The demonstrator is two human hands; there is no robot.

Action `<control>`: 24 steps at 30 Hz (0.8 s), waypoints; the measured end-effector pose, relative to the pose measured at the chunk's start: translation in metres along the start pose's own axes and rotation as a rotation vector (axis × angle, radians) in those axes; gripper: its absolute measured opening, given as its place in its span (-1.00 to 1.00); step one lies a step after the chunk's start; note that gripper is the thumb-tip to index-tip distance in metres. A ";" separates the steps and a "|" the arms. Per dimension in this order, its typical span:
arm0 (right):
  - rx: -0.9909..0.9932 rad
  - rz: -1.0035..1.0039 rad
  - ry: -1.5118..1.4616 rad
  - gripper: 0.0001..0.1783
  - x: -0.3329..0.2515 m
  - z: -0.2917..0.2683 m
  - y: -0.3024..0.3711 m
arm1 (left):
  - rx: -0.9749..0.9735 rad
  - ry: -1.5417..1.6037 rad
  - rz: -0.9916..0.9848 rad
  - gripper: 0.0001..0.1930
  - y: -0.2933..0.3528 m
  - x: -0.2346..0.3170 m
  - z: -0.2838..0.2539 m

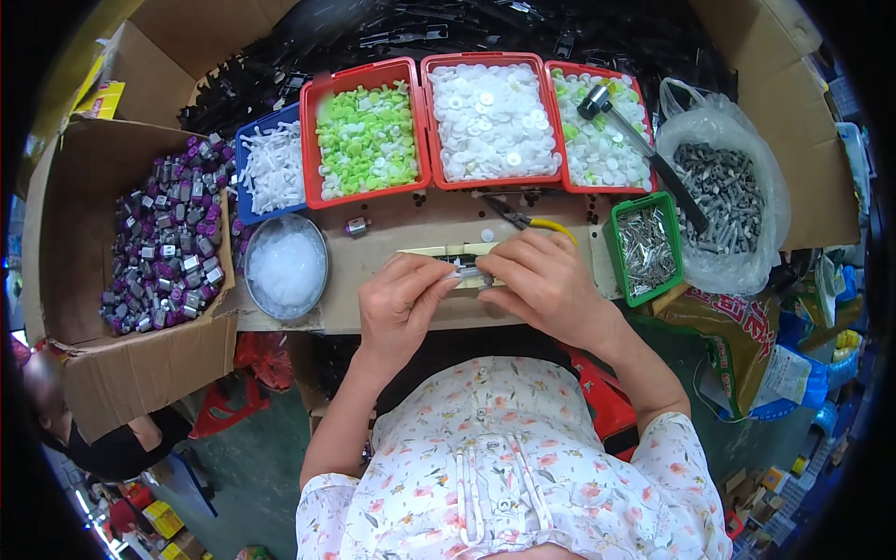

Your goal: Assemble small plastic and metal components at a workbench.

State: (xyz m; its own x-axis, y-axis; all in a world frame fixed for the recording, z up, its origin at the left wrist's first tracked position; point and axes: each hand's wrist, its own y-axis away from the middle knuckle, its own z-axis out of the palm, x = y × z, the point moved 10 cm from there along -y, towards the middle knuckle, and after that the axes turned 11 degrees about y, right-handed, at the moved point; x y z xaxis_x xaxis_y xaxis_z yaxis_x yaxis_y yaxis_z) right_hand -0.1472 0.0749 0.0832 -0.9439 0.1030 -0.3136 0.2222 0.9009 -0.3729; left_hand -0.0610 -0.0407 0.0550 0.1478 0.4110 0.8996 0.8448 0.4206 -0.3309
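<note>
Both hands meet over the front of the bench at a cream-coloured block. A small part with a pale, clear-looking body sits at its middle, too small to name surely. My left hand pinches the part's left end between thumb and fingertips. From the other side, my right hand closes its thumb and fingers at the right end; what lies inside that pinch is mostly hidden. Just beyond the right hand lie pliers with yellow handles. A lone small motor rests on the bench left of the block.
Red bins of green pieces, white discs and mixed discs line the back. A hammer lies across the right one. Nearby are a pin-filled green basket, a bag of grey parts, a bowl and boxed motors.
</note>
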 end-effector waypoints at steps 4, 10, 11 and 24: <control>-0.051 -0.012 0.089 -0.64 0.004 0.008 0.002 | 0.019 -0.130 0.044 -0.72 -0.004 0.007 -0.001; -0.143 0.021 0.200 -0.73 0.014 0.013 0.004 | -0.014 -0.386 0.249 -0.65 0.011 0.010 0.007; -0.155 0.024 0.210 -0.74 0.014 0.014 0.004 | -0.026 -0.402 0.291 -0.65 0.015 0.010 0.012; -0.199 0.016 0.203 -0.75 0.013 0.027 0.002 | -0.053 -0.446 0.369 -0.70 0.024 0.004 0.026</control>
State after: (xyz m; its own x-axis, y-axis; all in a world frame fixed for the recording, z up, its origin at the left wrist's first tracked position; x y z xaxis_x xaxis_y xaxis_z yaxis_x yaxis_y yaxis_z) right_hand -0.1524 0.0664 0.0546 -0.9748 0.1819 -0.1288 0.2038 0.9616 -0.1839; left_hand -0.0537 -0.0081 0.0434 0.2164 0.8284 0.5167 0.8050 0.1481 -0.5746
